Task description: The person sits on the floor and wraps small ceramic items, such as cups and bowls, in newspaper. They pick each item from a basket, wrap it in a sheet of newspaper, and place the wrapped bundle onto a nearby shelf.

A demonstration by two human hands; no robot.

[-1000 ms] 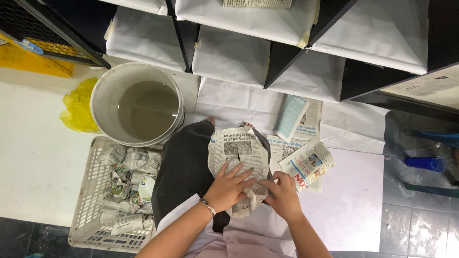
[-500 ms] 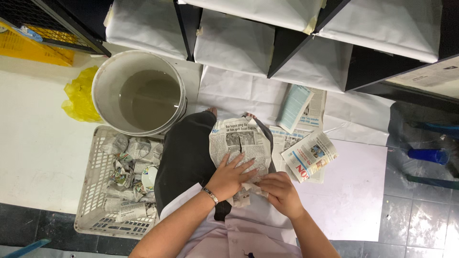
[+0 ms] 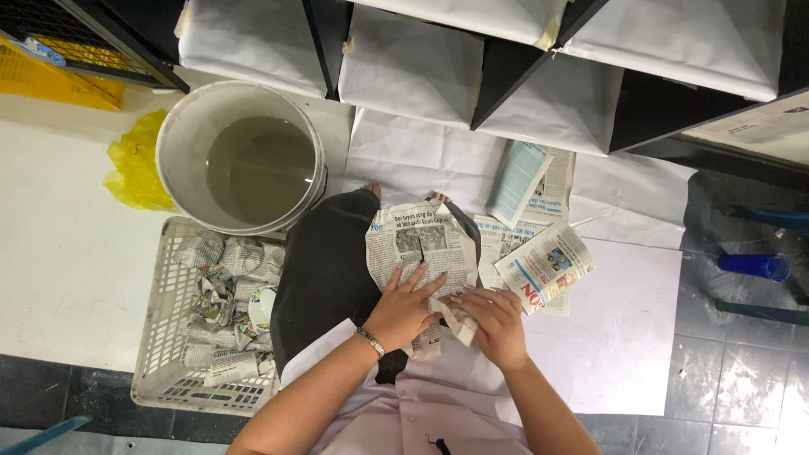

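Both hands sit just below the centre of the frame, over the person's lap. The left hand (image 3: 403, 310) lies flat and spread, fingers fanned toward the upper right, pressing down on the newspaper sheet (image 3: 421, 253); it grips nothing, only holds the paper down. The right hand (image 3: 497, 324) is loosely curled, its fingertips pinching a crumpled fold at the sheet's lower right edge, right beside the left hand's fingertips, so the two nearly touch.

The sheet runs away from the hands toward the top of the frame, its long axis roughly vertical in the picture, draped over dark-trousered knees. Its near end is under both hands and its far end reaches toward the bucket side; whether something is wrapped inside cannot be told. The left hand covers more of it; the right works only the corner.

Further out, to the right of centre, loose newspaper pages (image 3: 539, 261) lie on a white floor sheet (image 3: 624, 337). At lower left a white plastic basket (image 3: 160, 354) holds paper-wrapped bundles (image 3: 223, 278), and above it stands a white bucket (image 3: 181, 135) of murky water
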